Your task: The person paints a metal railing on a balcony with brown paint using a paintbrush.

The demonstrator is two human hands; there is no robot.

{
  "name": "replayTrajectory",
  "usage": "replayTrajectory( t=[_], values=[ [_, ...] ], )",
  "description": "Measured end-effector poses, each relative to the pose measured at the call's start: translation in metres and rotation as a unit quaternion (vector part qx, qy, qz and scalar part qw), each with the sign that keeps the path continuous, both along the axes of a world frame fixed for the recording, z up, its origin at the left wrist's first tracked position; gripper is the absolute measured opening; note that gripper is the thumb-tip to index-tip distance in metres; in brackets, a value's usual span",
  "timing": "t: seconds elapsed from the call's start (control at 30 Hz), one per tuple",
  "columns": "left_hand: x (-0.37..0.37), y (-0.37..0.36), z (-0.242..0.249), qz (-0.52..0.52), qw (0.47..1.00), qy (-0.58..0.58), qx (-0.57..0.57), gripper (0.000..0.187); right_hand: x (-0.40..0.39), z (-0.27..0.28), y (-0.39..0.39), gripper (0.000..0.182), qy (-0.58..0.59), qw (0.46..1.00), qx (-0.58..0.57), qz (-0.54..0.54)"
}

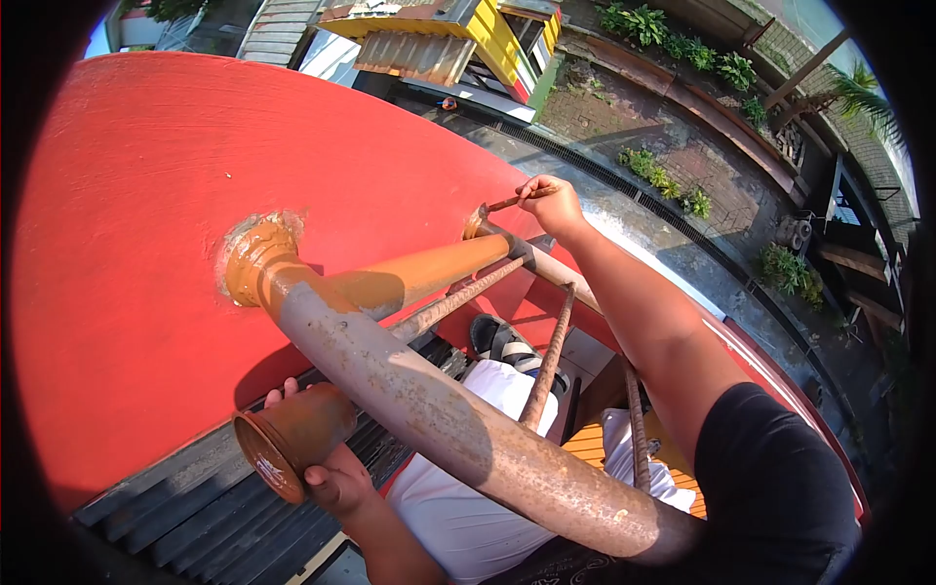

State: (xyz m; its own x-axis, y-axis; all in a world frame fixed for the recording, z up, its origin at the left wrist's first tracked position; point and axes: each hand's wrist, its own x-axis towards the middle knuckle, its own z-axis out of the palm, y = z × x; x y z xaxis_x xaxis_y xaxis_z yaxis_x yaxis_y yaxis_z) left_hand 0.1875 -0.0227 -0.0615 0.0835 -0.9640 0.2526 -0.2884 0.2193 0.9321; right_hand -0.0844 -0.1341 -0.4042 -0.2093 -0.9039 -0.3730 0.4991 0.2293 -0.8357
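Observation:
My left hand (341,480) is wrapped round a brown cup (312,429) at the lower left, its open end tilted toward the camera. At the upper middle, my right hand (551,203) pinches a thin brown stick, perhaps a brush (507,203), whose tip is at the far end of a pipe railing by the red wall (156,175). A thick pipe (419,390) runs diagonally between my hands, orange-brown near the wall and rusty grey lower down. Another orange-brown pipe (429,273) branches off toward the far pipe.
Rusty bars (551,361) join the pipes beneath my right arm. Dark slats (214,507) lie at the lower left. A sandalled foot (492,339) shows below the railing. Far below are a yellow structure (502,49), paving and plants.

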Motion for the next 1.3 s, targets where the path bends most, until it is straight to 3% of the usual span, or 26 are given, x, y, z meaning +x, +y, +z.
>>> replayTrajectory(
  t=[0.2,0.33,0.43,0.5,0.67,0.8,1.0,1.13,1.3],
  values=[
    [0.004,0.007,0.002,0.02,1.0,-0.001,-0.018,0.11,0.01,0.003,-0.014,0.018,0.099,0.993,0.029,0.049],
    [0.001,0.009,0.003,0.015,0.999,-0.003,-0.03,0.109,0.004,0.017,-0.038,0.019,0.069,0.992,-0.013,0.107],
    [0.006,0.005,0.003,0.017,0.999,-0.013,-0.032,0.109,-0.01,0.04,-0.033,0.019,-0.079,0.992,-0.018,0.093],
    [0.004,0.004,0.002,0.024,0.999,-0.005,-0.03,0.109,-0.008,0.016,-0.026,0.019,-0.013,0.993,-0.018,0.112],
    [-0.001,-0.001,0.002,0.014,0.999,-0.002,-0.029,0.109,-0.02,-0.046,-0.011,0.021,-0.002,1.0,0.012,0.017],
    [-0.003,-0.002,0.001,-0.004,1.0,-0.002,-0.026,0.107,0.0,-0.021,-0.007,0.021,0.025,0.999,0.001,0.024],
    [0.004,-0.003,-0.001,-0.012,1.0,-0.01,-0.019,0.103,0.001,0.012,-0.013,0.02,-0.061,0.993,-0.037,0.094],
    [0.009,-0.004,-0.002,-0.013,1.0,-0.005,-0.011,0.102,0.0,0.015,-0.02,0.02,-0.012,0.979,-0.051,0.197],
    [0.01,-0.006,-0.003,-0.014,1.0,-0.004,-0.009,0.102,-0.012,0.0,-0.022,0.02,-0.036,0.991,-0.022,0.125]
  ],
)
